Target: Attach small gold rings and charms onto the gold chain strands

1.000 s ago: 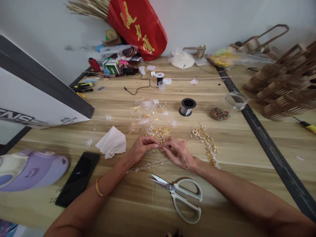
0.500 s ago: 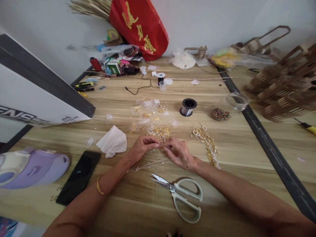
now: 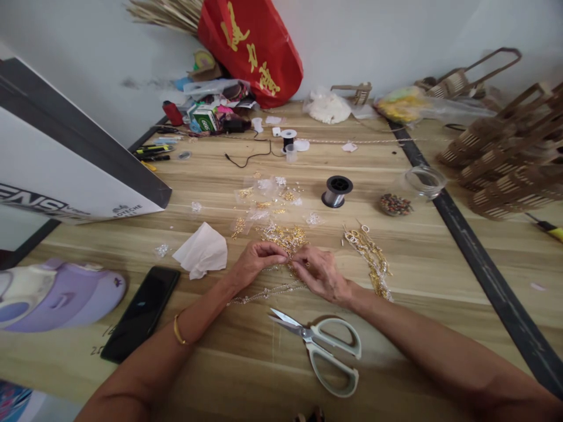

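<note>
My left hand (image 3: 259,261) and my right hand (image 3: 320,271) meet fingertip to fingertip at the near edge of a heap of gold and silver beads (image 3: 285,235). Both are pinched closed; whatever lies between the fingertips is too small to make out. A beaded chain (image 3: 266,294) runs along the table just under them, from below my left wrist toward my right hand. Nearer to me lie white-handled scissors (image 3: 314,343) with slightly parted blades. Right of my right hand is a bundle of gold and silver chains (image 3: 372,258).
Small bead packets (image 3: 264,202) lie beyond the heap, with a wire spool (image 3: 336,191) and a jar of coloured beads (image 3: 396,203) to their right. At left are a tissue (image 3: 202,251), a phone (image 3: 141,313), a lilac bottle (image 3: 65,293) and a big box (image 3: 79,158).
The view has shifted very slightly. Both hands keep their pinched pose at the same spot by the bead heap.
</note>
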`<state>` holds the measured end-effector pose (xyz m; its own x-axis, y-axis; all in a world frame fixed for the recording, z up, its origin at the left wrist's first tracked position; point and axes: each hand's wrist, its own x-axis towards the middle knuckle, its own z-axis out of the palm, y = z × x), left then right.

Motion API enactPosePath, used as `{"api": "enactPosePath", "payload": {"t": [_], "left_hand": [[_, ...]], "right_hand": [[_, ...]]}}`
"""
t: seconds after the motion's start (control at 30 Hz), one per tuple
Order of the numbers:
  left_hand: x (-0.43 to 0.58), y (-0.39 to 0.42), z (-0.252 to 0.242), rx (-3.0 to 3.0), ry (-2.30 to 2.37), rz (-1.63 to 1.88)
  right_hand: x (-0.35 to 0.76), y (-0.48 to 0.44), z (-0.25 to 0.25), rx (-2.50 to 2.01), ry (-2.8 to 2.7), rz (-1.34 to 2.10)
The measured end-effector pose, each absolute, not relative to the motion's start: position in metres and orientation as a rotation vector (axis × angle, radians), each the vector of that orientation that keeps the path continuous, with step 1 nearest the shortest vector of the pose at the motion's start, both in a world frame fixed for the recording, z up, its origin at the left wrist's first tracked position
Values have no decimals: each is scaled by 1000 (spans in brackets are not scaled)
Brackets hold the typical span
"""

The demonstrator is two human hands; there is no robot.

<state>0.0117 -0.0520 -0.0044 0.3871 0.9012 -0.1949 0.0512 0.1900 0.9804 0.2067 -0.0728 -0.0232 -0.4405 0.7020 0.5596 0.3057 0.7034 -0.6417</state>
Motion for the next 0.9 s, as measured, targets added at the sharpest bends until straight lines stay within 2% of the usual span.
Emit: {"api": "enactPosePath", "payload": {"t": [0.9], "left_hand": [[12, -53, -4, 1292, 983, 754]], "right_hand": [[206, -73, -22, -795, -2083, 580]]}}
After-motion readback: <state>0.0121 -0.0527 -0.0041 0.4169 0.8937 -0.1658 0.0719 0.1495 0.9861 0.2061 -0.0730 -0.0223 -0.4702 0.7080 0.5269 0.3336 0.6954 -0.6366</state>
